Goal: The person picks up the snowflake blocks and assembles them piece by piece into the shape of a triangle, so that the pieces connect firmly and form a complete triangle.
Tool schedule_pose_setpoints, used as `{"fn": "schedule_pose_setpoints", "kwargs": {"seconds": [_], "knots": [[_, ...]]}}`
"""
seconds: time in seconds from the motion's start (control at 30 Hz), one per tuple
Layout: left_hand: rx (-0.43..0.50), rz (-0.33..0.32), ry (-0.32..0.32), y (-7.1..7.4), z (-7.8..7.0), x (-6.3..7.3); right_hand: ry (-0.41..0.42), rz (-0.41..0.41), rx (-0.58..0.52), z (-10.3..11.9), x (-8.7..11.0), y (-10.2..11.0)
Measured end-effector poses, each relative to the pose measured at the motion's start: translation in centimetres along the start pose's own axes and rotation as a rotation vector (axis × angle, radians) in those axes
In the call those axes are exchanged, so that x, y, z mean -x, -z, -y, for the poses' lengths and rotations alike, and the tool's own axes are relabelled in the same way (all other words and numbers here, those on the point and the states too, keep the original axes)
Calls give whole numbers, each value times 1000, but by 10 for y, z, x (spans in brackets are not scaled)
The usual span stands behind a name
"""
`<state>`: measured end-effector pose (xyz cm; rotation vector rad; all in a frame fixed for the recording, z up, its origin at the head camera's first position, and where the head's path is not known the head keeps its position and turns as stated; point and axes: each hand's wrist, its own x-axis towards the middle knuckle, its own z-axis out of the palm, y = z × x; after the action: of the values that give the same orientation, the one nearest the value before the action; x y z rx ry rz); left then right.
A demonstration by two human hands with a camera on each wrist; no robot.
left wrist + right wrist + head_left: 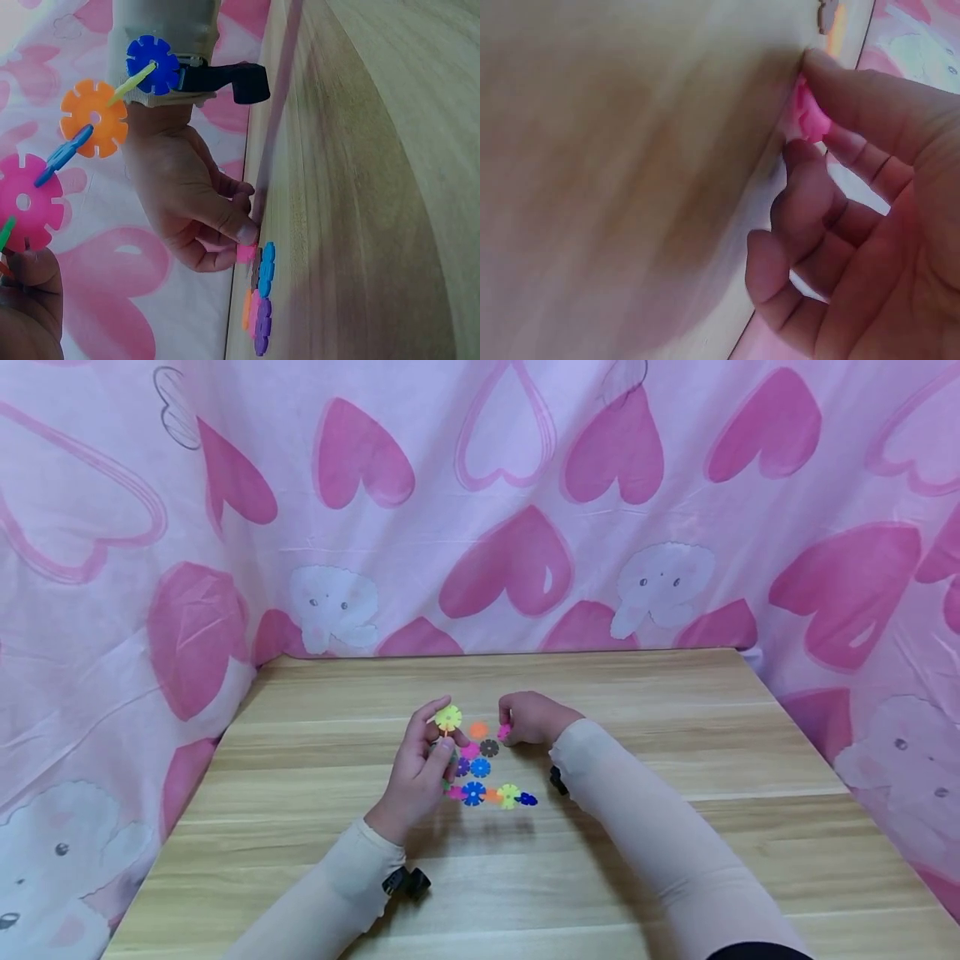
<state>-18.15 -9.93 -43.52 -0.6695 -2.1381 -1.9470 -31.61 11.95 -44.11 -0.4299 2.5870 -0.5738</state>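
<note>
My left hand [417, 770] holds a chain of notched plastic snowflake discs above the table. A yellow disc [448, 718] is at its upper end by the fingertips. The lower part runs right through a blue disc [473, 793] and a second yellow disc [508, 796] to a dark blue disc [528, 799]. In the left wrist view, the chain's pink disc [30, 201] and orange disc [94, 118] hang interlocked by their slots. My right hand [537, 717] pinches a loose pink disc [812, 116] between thumb and fingers at the tabletop. Part of the chain is hidden behind the left hand.
Several loose discs lie between the hands: orange [478, 729], brown [489, 748], light blue [480, 767], purple [463, 767] and another pink [470, 750]. The wooden table [637, 893] meets a pink heart-patterned curtain [510, 560] behind and at both sides.
</note>
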Motion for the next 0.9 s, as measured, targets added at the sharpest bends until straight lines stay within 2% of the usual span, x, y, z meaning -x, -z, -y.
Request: {"fn": "schedule_pose_setpoints", "kwargs": {"seconds": [0.1,0.27,0.43,0.57,0.73,0.9], "knots": [[-6,-8,-16,2,0,0,9,-2,-54,0,5,0],[-10,-22,-25,4,1,1,85,-17,-184,1,22,3],[-49,-34,-32,5,-1,2,130,-104,-344,2,52,10],[-61,-37,-37,5,-2,1,201,-160,-445,3,78,15],[-59,-35,-71,4,-1,1,313,-191,-544,14,110,20],[-18,-31,-106,3,0,0,409,-210,-668,28,127,18]]}}
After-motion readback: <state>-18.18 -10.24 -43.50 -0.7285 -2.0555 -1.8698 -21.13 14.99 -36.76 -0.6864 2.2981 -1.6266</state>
